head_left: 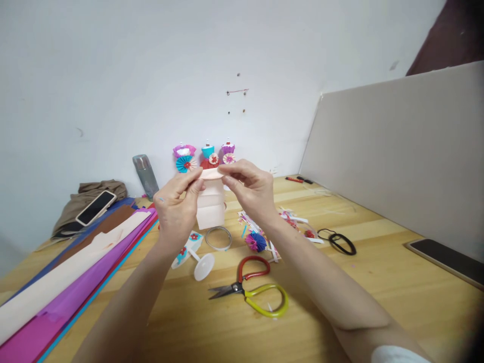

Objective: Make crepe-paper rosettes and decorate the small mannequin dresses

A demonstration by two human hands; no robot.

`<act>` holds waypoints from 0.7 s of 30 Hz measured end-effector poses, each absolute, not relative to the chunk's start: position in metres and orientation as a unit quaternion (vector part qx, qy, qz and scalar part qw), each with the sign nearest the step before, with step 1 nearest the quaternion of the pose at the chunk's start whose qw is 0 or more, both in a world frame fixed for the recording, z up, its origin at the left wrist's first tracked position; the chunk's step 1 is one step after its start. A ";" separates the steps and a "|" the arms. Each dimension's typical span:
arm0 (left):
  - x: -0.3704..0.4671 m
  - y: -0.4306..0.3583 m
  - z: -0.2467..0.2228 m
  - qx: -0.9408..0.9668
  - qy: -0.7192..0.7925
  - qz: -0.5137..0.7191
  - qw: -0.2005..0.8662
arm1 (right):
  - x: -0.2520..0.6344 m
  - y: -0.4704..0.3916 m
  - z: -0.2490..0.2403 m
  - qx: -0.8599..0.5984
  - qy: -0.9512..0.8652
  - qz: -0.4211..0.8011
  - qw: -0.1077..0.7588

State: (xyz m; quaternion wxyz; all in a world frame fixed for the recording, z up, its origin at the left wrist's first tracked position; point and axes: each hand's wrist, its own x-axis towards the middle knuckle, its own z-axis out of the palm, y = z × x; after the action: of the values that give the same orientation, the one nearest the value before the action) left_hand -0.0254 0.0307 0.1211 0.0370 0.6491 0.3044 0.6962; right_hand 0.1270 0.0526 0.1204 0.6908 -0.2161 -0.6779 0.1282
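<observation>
A pale peach strip of crepe paper (211, 174) is stretched between my two hands above the table. My left hand (178, 204) pinches its left end between thumb and fingertips. At the right end, my right hand (251, 189) holds it in the same kind of pinch. Below the strip hangs a pale panel (210, 214) with horizontal creases; whether it is one piece with the strip I cannot tell. Scissors (237, 288) with one red and one yellow handle lie on the table below my hands, blades pointing left.
Three decorated paper figures (207, 156) stand by the wall. Crepe paper sheets (109, 242), a phone (96, 207) and a bottle (145, 176) are at left. A tape ring (218, 238), white stand (204, 267), pompom (256, 241), paper scraps and black band (342, 243) lie around.
</observation>
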 end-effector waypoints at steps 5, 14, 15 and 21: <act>-0.028 0.030 0.124 0.692 0.286 0.653 -0.117 | 0.126 0.054 0.118 -0.219 -0.689 0.029 0.691; -0.030 0.038 0.120 0.677 0.293 0.633 -0.234 | 0.124 0.054 0.115 -0.234 -0.693 -0.035 0.681; -0.030 0.039 0.120 0.675 0.293 0.634 -0.237 | 0.124 0.053 0.115 -0.233 -0.694 -0.040 0.680; -0.030 0.041 0.119 0.673 0.295 0.637 -0.231 | 0.122 0.051 0.114 -0.241 -0.693 -0.067 0.676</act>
State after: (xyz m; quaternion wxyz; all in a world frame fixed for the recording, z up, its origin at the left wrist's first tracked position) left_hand -0.0298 0.0413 0.1192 -0.2313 0.6734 0.2948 0.6373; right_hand 0.1219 0.0508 0.1142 0.6764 -0.2412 -0.6927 -0.0672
